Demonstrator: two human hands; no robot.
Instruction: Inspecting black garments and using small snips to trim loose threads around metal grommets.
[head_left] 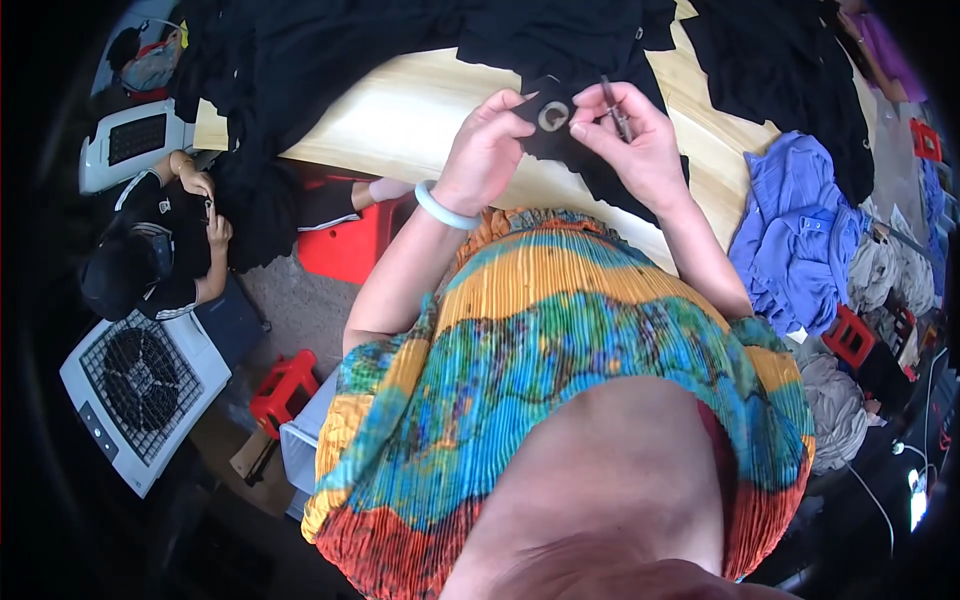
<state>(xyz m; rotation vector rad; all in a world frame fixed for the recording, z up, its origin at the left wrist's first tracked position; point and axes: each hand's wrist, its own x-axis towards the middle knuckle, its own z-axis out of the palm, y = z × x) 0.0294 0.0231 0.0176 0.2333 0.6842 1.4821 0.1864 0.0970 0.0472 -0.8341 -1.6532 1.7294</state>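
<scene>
My left hand [484,148], with a pale bangle [447,207] on its wrist, pinches the edge of a black cloth garment [545,88] over the table. On that cloth lies a round, pale ring-shaped piece [553,116], which looks like a large button or buckle. My right hand [640,145] is closed around a slim dark tool [615,112], possibly thread snips; its blades are too small to make out. The thumb and forefinger of the same hand meet at the right edge of the ring-shaped piece. Below, part of the black cloth hangs toward my lap.
More black garments [330,60] spread over the pale wooden table [400,115]. Blue clothing [800,230] is heaped at the right, near grey cloth [835,410]. At the left a co-worker [150,240] sits by air coolers [145,390]. Red stools [285,390] stand on the floor.
</scene>
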